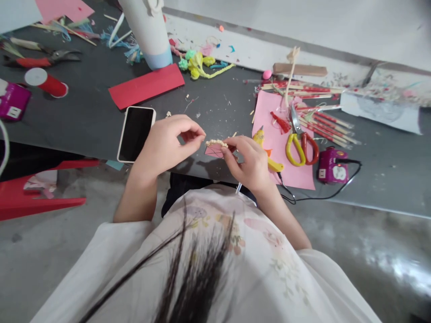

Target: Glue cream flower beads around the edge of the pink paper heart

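Both my hands meet over the near edge of the dark table (84, 116). My left hand (168, 143) is curled, its thumb and forefinger pinched at the end of a small cream beaded strip (216, 143). My right hand (249, 163) is closed round a small pink paper piece (214, 151) that carries that strip. A thin light stick (239, 187) pokes out under my right hand. A yellow glue gun (266, 150) lies just behind my right hand on a pink sheet (279, 134).
A phone (136, 133) lies face up left of my left hand. Yellow and red scissors (301, 143), a purple device (332, 166) with a black cable, red-wrapped sticks (323, 123), a red card (146, 85), a white and blue cylinder (150, 31), pliers (43, 58) and a red spool (47, 83) crowd the table.
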The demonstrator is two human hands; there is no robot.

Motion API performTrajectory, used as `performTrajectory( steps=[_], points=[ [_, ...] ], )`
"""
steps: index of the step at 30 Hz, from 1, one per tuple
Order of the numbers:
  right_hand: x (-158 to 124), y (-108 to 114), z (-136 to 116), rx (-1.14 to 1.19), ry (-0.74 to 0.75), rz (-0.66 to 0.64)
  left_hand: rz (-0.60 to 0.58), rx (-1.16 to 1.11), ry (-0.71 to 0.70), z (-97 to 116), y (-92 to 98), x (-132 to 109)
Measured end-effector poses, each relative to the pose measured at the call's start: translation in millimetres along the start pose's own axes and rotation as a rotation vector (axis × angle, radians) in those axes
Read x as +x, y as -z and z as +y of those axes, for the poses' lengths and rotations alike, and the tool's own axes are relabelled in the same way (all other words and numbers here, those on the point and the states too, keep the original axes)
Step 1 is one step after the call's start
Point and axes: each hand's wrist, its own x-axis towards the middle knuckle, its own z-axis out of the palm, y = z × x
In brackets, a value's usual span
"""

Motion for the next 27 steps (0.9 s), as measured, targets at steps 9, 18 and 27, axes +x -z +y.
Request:
performTrajectory(
  steps=[9, 18, 27],
  points=[
    [-2.4, -2.4, -2.5, -0.249, 0.197, 0.088, -0.009, -0.303, 0.226, 1.9, -11.8, -2.0],
    [-9.6, -0.5, 2.8, -0.233, 0.264, 0.086, 0.017, -0.299, 0.232, 7.6, -13.5, -9.2],
    [-12.2, -0.9, 3.5, -0.240, 0.331, 0.071, 0.061, -0.234, 0.222, 11.6, -12.7, -14.3]
  ],
)
